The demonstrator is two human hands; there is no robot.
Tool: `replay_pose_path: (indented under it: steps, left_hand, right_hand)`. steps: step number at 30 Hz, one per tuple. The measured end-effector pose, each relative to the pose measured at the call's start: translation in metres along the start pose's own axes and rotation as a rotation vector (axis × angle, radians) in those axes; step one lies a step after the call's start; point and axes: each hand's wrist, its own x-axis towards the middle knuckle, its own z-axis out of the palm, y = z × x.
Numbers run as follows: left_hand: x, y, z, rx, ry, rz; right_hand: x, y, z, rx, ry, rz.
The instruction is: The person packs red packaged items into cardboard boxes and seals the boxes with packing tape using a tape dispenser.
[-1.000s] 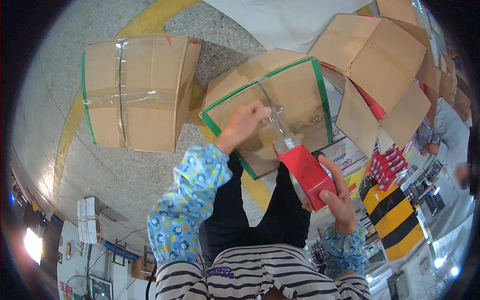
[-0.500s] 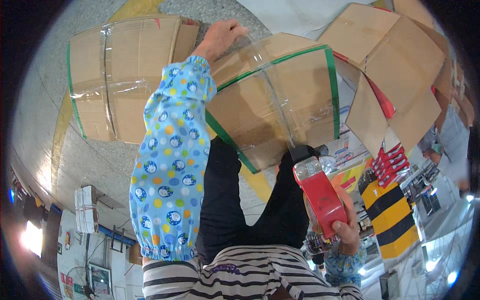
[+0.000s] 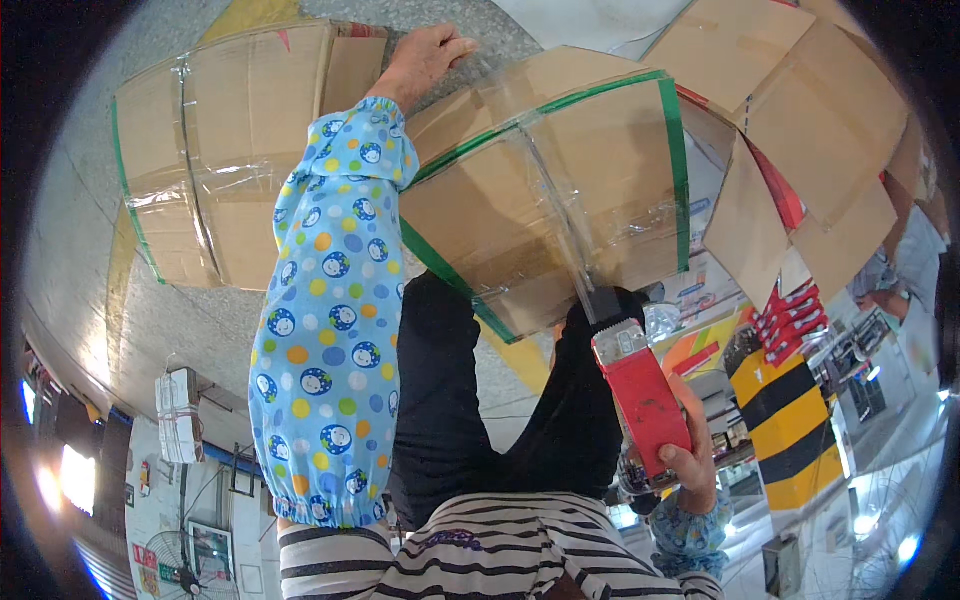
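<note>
My right hand (image 3: 693,452) grips a red tape dispenser (image 3: 645,400) with a metal toothed front edge, held over my right thigh. A strip of clear packing tape (image 3: 548,190) runs from the dispenser up the middle of a green-edged cardboard box (image 3: 625,150) in front of my legs. At the box's far left edge, my left hand (image 3: 425,62) is closed, fingers curled at the strip's far end; the exact grip is hard to make out. My left arm reaches along the box's left side.
A second taped cardboard box (image 3: 240,150) stands to the left on the speckled floor. Opened cardboard cartons (image 3: 830,120) lie at the right. A yellow-and-black striped post (image 3: 785,415) and several red packages (image 3: 790,320) are at the lower right. A fan (image 3: 175,565) stands lower left.
The view has shifted slightly, with the boxes spreading apart in it. My left hand has moved a little left, away from the box's edge. The dispenser stays in my right hand, almost unmoved.
</note>
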Motion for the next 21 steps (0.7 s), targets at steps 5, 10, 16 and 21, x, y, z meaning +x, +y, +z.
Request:
replay_pose_path:
  steps: [5, 10, 16, 21]
  left_hand:
    - [0.0, -0.001, 0.02, -0.025, -0.007, -0.026]
    - [-0.011, -0.008, 0.048, 0.015, -0.213, -0.074]
    - [-0.02, -0.001, 0.057, 0.478, 0.002, 0.143]
    - [-0.029, 0.05, 0.034, 0.21, 0.039, 0.054]
  right_hand:
    - [0.004, 0.005, -0.006, -0.038, 0.025, 0.023]
    - [0.019, 0.019, -0.011, -0.069, 0.011, 0.059]
    - [0.042, 0.027, -0.007, -0.155, 0.044, 0.023]
    - [0.047, 0.024, -0.006, -0.134, 0.042, 0.047]
